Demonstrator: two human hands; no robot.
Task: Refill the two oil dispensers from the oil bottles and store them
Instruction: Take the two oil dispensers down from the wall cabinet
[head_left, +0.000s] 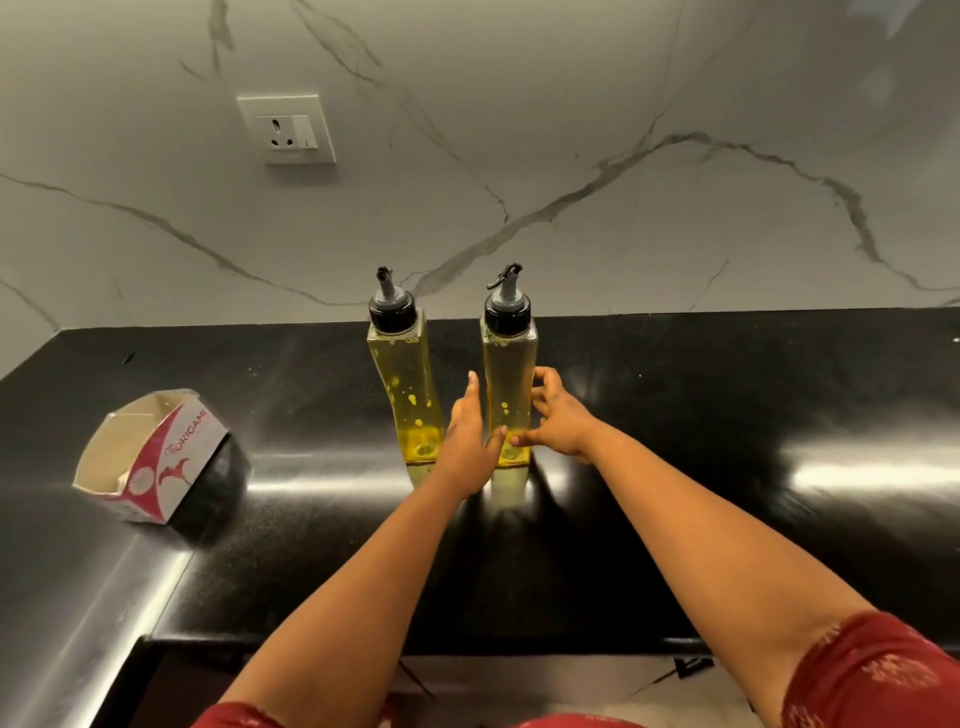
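Observation:
Two tall clear oil dispensers full of yellow oil stand upright side by side on the black counter, near the marble wall. Each has a black cap and a grey pour spout. The left dispenser stands free. The right dispenser sits between my hands. My left hand lies flat with straight fingers against its left side. My right hand is at its right side, fingers loosely curved around the lower body and touching it. No oil bottles are in view.
An open white and red cardboard box marked ORIGAMI lies tilted on the counter at the left. A wall socket sits on the marble backsplash above. The counter's front edge runs below my forearms.

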